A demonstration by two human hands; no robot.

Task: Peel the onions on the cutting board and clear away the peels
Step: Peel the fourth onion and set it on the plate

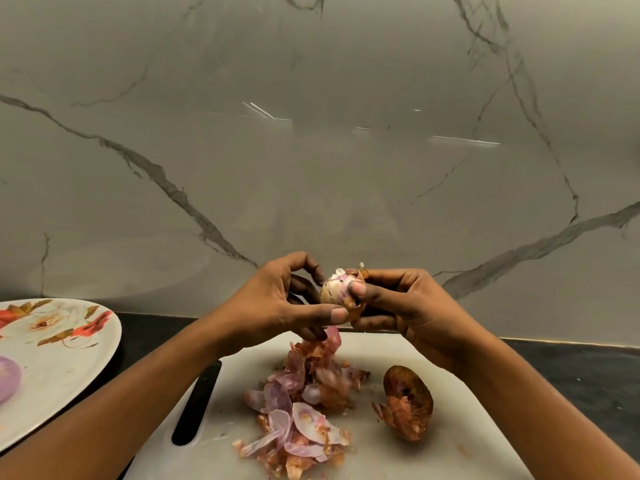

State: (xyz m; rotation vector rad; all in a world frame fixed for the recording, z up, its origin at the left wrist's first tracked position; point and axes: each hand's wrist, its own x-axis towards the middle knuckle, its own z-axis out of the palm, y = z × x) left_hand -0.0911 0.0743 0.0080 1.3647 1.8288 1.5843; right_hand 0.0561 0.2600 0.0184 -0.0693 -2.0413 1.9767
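A partly peeled onion (336,288), pale with purple streaks and a flap of brown skin at its right side, is held in the air above the far edge of the cutting board (388,351). The left hand (291,299) grips it from the left, fingers curled behind and thumb tip under its lower front. The right hand (405,306) grips it from the right, thumb pressed on the skin flap. Below, a heap of peels (304,407), purple and brown, lies mid-board. Just to the right of the heap, an unpeeled onion (410,403) in brown skin rests on the board. A dark handle slot (196,405) marks the board's left edge. On the dark countertop (575,372) to the left, a floral plate (65,362) carries a peeled onion (7,378). A veined marble wall (311,150) stands behind.
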